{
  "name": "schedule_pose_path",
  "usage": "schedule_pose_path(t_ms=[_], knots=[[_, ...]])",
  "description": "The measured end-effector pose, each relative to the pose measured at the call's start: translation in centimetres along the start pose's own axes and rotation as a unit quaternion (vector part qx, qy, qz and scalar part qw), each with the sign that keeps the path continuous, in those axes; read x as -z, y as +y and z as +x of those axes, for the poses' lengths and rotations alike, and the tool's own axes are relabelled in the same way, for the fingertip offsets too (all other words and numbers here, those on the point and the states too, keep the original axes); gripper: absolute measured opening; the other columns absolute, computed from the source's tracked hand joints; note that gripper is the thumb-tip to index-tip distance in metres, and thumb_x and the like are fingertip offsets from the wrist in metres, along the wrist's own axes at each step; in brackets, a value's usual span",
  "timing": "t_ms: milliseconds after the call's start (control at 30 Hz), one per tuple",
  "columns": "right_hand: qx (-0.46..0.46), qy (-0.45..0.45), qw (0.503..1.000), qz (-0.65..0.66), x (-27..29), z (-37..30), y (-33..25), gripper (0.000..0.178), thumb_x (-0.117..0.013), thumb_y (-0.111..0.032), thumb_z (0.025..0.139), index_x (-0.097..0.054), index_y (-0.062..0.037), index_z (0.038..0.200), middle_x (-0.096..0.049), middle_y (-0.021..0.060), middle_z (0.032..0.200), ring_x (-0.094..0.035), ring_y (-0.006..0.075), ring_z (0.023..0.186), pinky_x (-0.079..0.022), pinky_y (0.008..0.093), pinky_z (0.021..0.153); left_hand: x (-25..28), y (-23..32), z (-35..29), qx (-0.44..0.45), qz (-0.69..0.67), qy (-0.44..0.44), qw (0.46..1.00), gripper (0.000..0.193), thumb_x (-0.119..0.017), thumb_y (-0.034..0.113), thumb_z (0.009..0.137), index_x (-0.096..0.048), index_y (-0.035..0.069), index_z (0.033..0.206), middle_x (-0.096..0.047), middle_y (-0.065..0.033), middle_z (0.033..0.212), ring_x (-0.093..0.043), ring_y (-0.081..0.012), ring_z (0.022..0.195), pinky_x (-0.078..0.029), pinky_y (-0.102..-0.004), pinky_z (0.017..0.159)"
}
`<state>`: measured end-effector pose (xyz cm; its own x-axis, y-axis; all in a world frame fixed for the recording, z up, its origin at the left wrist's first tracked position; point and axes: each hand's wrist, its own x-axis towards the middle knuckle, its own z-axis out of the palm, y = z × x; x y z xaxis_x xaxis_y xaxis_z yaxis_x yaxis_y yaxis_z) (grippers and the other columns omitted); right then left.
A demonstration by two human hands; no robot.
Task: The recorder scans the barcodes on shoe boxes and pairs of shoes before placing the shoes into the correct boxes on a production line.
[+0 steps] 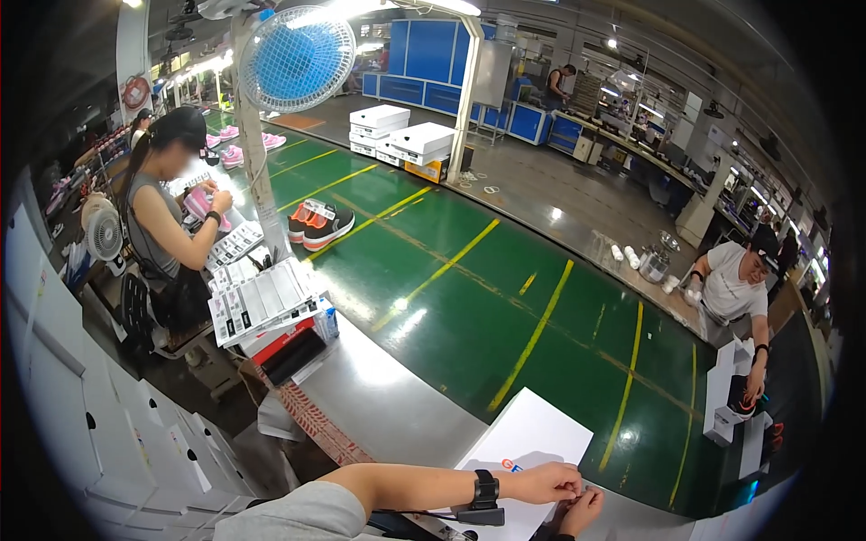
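My left hand reaches across from the lower edge, a black band on its wrist, with its fingers bent into a pinch. Close against it is my right hand, its fingers closed too. Whatever sits between the fingertips is too small to make out. Both hands are over the near right part of a white shoebox with coloured print. This box lies at the edge of the green conveyor belt, partly on the metal table.
Stacked white shoeboxes line the left side. Label sheets lie near a post with a fan. Dark sneakers with orange trim stand on the belt. A co-worker at right handles a shoe in an open box; another sits left.
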<state>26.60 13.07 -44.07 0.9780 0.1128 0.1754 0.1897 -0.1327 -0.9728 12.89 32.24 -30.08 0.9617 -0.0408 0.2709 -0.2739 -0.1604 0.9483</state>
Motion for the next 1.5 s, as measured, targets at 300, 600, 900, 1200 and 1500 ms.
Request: schedule_pose_path(t_ms=[300,600,900,1200,1500], knots=[[-0.009,-0.004,1.0,0.0,1.1,0.5,1.4,0.016,-0.046,-0.009,0.098,-0.056,-0.0006,0.089,-0.052,0.0024,0.066,-0.046,0.0078,0.054,-0.036,0.0245,0.048,0.1,1.4,0.6,0.056,-0.075,-0.035,0.995,0.014,-0.064,0.012,0.094,-0.067,0.0,0.101,-0.066,-0.0094,0.089,-0.061,-0.0194,0.078,-0.049,-0.0307,0.071],[-0.063,-0.035,0.989,-0.133,0.5,-1.9,-5.4,0.036,-0.048,-0.024,0.096,-0.065,0.006,0.107,-0.07,0.0177,0.095,-0.066,0.028,0.08,-0.053,0.0378,0.071,-0.2,0.0,0.2,0.024,-0.031,-0.008,0.999,0.015,-0.061,0.014,0.096,-0.065,0.0,0.1,-0.067,-0.0101,0.083,-0.059,-0.0221,0.073,-0.048,-0.0337,0.068],[-0.085,-0.031,0.993,-0.072,1.1,-1.6,-2.8,0.032,-0.046,-0.018,0.096,-0.064,0.0067,0.108,-0.07,0.0189,0.097,-0.067,0.0265,0.084,-0.054,0.0366,0.072,-0.3,-0.2,0.2,-0.009,0.01,-0.019,1.0,0.014,-0.06,0.014,0.095,-0.064,0.001,0.097,-0.064,-0.011,0.087,-0.06,-0.0271,0.08,-0.047,-0.0371,0.072],[-0.004,-0.012,0.997,-0.073,0.1,-1.0,-2.1,0.019,-0.047,-0.013,0.097,-0.06,0.0015,0.099,-0.061,0.0077,0.078,-0.058,0.0176,0.069,-0.046,0.0305,0.061,-0.1,-0.1,0.1,-0.004,0.019,-0.044,0.999,0.013,-0.059,0.013,0.096,-0.064,0.001,0.098,-0.061,-0.0101,0.09,-0.058,-0.0271,0.084,-0.046,-0.0366,0.075],[-0.014,-0.008,1.0,-0.002,-0.1,-0.7,-0.3,0.013,-0.049,-0.008,0.097,-0.058,-0.0019,0.09,-0.055,0.0026,0.065,-0.048,0.0071,0.05,-0.037,0.0221,0.044,0.3,-0.4,-0.2,0.023,-0.023,-0.033,0.999,0.014,-0.059,0.013,0.098,-0.064,0.001,0.101,-0.06,-0.0089,0.091,-0.06,-0.0196,0.075,-0.048,-0.0321,0.069]])
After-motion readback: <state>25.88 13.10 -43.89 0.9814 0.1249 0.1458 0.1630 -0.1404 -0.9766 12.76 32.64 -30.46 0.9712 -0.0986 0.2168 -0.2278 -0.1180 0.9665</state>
